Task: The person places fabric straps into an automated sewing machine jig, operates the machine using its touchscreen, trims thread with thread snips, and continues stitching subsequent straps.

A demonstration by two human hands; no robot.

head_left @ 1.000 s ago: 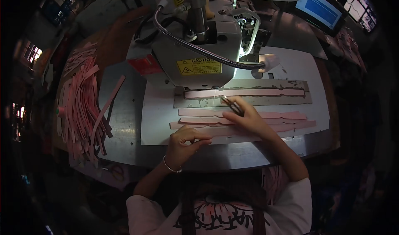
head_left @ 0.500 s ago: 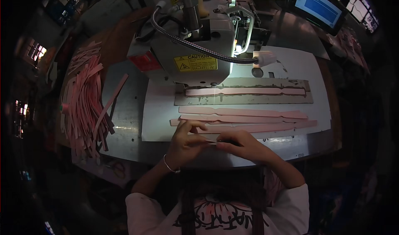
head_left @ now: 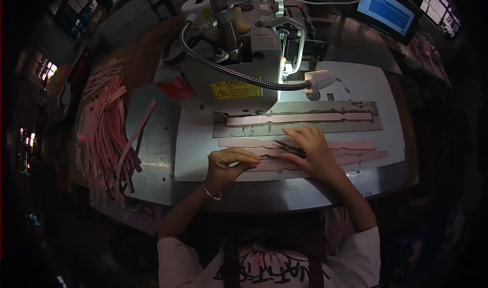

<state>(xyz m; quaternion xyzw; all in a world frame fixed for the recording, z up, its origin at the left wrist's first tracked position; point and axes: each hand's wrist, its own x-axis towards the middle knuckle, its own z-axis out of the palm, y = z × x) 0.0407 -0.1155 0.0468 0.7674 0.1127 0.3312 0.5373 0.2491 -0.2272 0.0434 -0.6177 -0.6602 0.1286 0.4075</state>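
My right hand (head_left: 312, 150) holds a small pair of dark thread snips (head_left: 288, 148), their pointed blades aimed left over the pink strips. Its fingers are stretched forward, and the thumb lies below the snips. My left hand (head_left: 229, 167), a bracelet at its wrist, is closed in a pinch at the strips; what lies between the fingertips is too small to make out. Several wavy-edged pink strips (head_left: 351, 145) lie side by side on the white sheet (head_left: 195, 161). Beyond them, another pink strip (head_left: 320, 118) rests in the slot of a grey template (head_left: 239, 131).
The sewing machine head (head_left: 236, 66) overhangs the template, with a flexible-necked lamp (head_left: 319, 80) at its right. A heap of pink strips (head_left: 104, 135) covers the table's left side. One loose strip (head_left: 145, 115) lies beside it. A lit screen (head_left: 386, 8) stands at back right.
My hands were together near the table's front edge. My right hand has moved forward and right, and the dark snips now show in it. My left hand has shifted slightly, its fingers drawn together.
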